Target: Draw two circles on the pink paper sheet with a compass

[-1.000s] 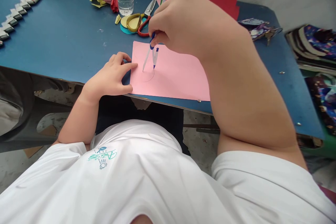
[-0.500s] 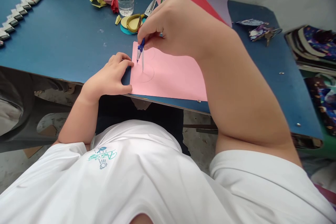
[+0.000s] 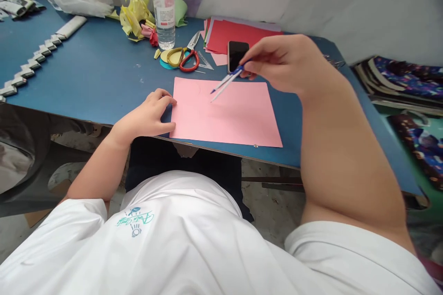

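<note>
A pair of blue-and-white drawing compasses (image 3: pixel 226 83) is pinched in the fingers of my right hand (image 3: pixel 285 64). It slants down to the left over a pink sheet of paper (image 3: pixel 245 122), its two legs slightly apart; the tips appear to hover above the sheet. A faint pencil arc (image 3: pixel 199 89) shows near the paper's upper left. My left hand (image 3: pixel 147 113) rests on the table at the sheet's left edge, thumb and fingers spread, with the fingertips touching the edge.
On the blue table (image 3: pixel 104 64), behind the sheet, are scissors (image 3: pixel 189 61), a set square (image 3: pixel 205 61), a phone (image 3: pixel 236 53), red paper (image 3: pixel 221 37) and a water bottle (image 3: pixel 165 23). A folded-paper chain (image 3: pixel 38 57) lies left. Fabric-covered items (image 3: pixel 398 78) sit right.
My right hand has lifted the compasses off the paper and moved right, tilting them. The scissors handles and phone have come into sight. My left hand stays at the paper's edge.
</note>
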Tool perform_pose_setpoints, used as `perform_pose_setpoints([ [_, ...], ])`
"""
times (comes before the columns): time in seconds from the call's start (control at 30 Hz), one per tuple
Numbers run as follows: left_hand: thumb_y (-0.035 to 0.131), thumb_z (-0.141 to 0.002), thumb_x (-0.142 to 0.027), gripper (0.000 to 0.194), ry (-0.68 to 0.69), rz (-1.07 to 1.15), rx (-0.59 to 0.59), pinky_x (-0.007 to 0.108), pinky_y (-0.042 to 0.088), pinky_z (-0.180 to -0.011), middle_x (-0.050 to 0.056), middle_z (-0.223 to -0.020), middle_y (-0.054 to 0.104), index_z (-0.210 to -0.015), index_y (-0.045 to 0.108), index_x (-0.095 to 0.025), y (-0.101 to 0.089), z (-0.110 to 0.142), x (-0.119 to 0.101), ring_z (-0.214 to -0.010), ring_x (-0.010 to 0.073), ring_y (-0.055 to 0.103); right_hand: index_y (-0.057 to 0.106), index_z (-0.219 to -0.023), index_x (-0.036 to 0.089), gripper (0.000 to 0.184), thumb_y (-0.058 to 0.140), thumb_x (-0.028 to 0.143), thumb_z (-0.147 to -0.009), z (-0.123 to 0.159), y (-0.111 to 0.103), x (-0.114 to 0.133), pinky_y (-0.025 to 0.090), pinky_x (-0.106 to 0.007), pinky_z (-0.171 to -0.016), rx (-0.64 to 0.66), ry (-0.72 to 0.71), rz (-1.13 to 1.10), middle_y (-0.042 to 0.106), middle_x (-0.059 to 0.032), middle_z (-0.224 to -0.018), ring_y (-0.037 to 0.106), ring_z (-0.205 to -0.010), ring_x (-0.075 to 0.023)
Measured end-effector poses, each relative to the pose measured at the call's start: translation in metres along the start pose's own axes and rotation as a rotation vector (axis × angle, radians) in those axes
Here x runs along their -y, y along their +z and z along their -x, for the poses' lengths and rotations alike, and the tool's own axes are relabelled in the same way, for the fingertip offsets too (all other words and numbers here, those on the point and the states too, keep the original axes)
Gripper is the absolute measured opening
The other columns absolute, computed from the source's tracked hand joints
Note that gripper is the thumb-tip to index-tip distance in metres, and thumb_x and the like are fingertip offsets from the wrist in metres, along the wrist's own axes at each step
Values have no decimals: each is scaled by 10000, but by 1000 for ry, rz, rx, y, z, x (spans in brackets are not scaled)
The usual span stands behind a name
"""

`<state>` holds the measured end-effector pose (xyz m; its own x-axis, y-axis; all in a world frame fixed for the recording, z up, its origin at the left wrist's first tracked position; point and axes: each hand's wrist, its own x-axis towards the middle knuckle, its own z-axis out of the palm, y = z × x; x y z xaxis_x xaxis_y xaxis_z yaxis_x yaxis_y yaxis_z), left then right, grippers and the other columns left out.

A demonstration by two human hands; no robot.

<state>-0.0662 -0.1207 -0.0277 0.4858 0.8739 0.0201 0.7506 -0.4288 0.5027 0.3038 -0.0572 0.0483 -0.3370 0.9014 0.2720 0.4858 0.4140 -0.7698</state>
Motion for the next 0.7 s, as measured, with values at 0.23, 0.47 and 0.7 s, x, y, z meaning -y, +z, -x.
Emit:
perform_pose_setpoints([
  [0.23,766,-1000,-623,621,-265,-174,-78,450,604,-1015,93,-1405,727,-1439,807,-186,-70,-77,21,-985,213,693,695,-865,223,408,649,5,-1207,22,-59,-66,514,-367,-764,-283,479,-128,726,-22,-813,695,-723,-136],
  [0.47,621,-830,-1226,1454,-531,-240,-261,543,104,-1531,43,-1892,221,-1871,402,-236,-145,-147,104,-1759,368,153,718,-846,230,373,676,84,-1187,22,-70,-106,497,-397,-760,-287,679,28,757,-65,-826,672,-741,-181],
  [0.7,686,-476,-1324,1791,-557,-190,-174,538,105,-1498,-38,-1839,189,-1950,156,-455,-160,-169,157,-1655,346,262,731,-873,226,327,689,189,-1195,16,-67,-125,520,-376,-761,-156,694,113,758,-57,-831,646,-734,-198],
])
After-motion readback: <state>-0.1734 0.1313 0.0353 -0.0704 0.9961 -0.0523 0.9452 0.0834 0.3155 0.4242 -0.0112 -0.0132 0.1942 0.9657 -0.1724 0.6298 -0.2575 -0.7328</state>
